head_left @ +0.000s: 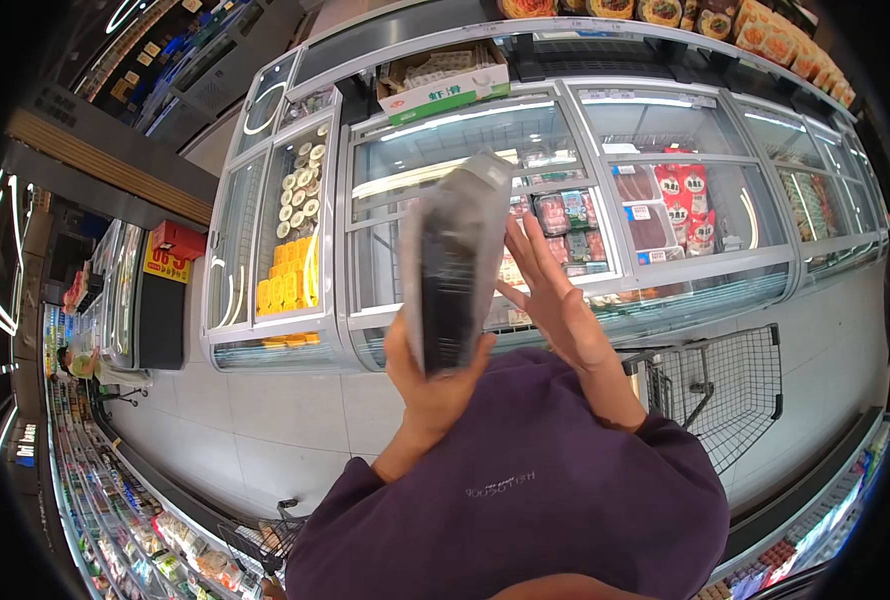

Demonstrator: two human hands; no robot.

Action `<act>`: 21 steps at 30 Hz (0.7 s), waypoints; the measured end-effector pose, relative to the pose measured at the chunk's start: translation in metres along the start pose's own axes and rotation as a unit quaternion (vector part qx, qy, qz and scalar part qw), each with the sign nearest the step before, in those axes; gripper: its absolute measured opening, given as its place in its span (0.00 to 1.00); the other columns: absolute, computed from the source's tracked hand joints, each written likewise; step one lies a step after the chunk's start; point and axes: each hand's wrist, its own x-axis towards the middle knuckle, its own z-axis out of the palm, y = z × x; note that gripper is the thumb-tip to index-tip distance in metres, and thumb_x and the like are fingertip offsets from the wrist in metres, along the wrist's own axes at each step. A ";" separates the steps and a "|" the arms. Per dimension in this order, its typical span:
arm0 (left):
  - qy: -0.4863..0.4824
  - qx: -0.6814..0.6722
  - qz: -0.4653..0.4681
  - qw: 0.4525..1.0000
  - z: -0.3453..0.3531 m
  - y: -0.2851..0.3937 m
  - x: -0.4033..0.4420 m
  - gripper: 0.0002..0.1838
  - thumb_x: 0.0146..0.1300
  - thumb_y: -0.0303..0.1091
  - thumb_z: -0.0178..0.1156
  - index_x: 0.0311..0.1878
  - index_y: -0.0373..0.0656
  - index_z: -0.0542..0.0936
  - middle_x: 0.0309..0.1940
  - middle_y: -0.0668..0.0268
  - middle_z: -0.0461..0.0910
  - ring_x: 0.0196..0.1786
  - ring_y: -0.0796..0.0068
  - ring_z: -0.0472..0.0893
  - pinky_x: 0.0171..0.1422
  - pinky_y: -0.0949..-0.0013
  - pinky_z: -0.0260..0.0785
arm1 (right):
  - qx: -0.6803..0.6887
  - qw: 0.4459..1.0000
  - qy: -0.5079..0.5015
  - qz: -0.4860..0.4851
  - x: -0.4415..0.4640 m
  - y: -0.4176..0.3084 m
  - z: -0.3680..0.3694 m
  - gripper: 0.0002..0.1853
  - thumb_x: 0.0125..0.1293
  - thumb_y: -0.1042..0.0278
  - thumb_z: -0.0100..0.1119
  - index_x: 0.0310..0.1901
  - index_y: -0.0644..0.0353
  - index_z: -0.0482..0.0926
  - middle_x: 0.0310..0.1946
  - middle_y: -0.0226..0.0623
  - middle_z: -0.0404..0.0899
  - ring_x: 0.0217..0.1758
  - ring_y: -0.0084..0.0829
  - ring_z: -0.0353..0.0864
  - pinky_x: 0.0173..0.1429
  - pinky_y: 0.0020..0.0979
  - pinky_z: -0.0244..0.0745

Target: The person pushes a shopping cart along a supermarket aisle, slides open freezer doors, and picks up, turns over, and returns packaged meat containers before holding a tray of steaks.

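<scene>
In front of the chest, the left hand (430, 390) grips the lower end of a package (450, 275), thumb on one side and fingers on the other. The package stands tall and leans a little to the right, blurred (its printing cannot be read). With the support all at the bottom, the top looks the likelier part to tip, and a loose or slick hold could let it slide out.

The right hand (560, 300) holds nothing, its fingers spread just beside the package's right side; whether a fingertip touches cannot be told. A hasty push from there could knock the package sideways.

Beyond both hands lies the freezer (365, 322), and in view the package crosses its near edge. Dropped, it might strike that edge or the glass, or land on the floor (275, 420); its height above either is unclear.

At the freezer's left end, yellow packs (290, 275) lie towards the near edge and round tubs (303, 185) towards the far one. Right of the package are meat packs (570, 215), then red bags (685, 200). A carton (445, 88) sits at the far edge. Near the right sleeve (665, 435) stands a shopping cart (720, 385), which a wide elbow could bump.
</scene>
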 end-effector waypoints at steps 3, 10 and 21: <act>-0.112 0.147 0.209 0.960 0.017 0.020 0.022 0.33 0.42 0.26 0.73 0.58 0.45 0.80 0.64 0.48 0.73 0.58 0.47 0.79 0.65 0.51 0.72 | 0.208 0.977 -0.016 0.036 -0.005 0.021 -0.005 0.39 0.76 0.43 0.44 0.78 0.61 0.51 0.76 0.48 0.58 0.79 0.46 0.56 0.78 0.47 0.55; -0.253 0.167 0.212 0.929 0.024 0.028 0.016 0.29 0.53 0.38 0.74 0.59 0.46 0.81 0.66 0.52 0.72 0.68 0.51 0.71 0.70 0.51 0.63 | 0.467 0.883 -0.003 0.046 -0.007 0.054 -0.055 0.40 0.75 0.36 0.38 0.76 0.60 0.55 0.74 0.49 0.61 0.76 0.48 0.61 0.76 0.49 0.60; -0.148 -0.173 -0.449 0.864 -0.016 -0.107 0.020 0.31 0.73 0.46 0.59 0.70 0.35 0.66 0.65 0.55 0.72 0.66 0.63 0.73 0.66 0.61 0.68 | 0.133 0.976 0.079 0.152 -0.041 0.086 -0.109 0.29 0.78 0.51 0.40 0.73 0.60 0.62 0.69 0.42 0.70 0.69 0.37 0.71 0.71 0.42 0.70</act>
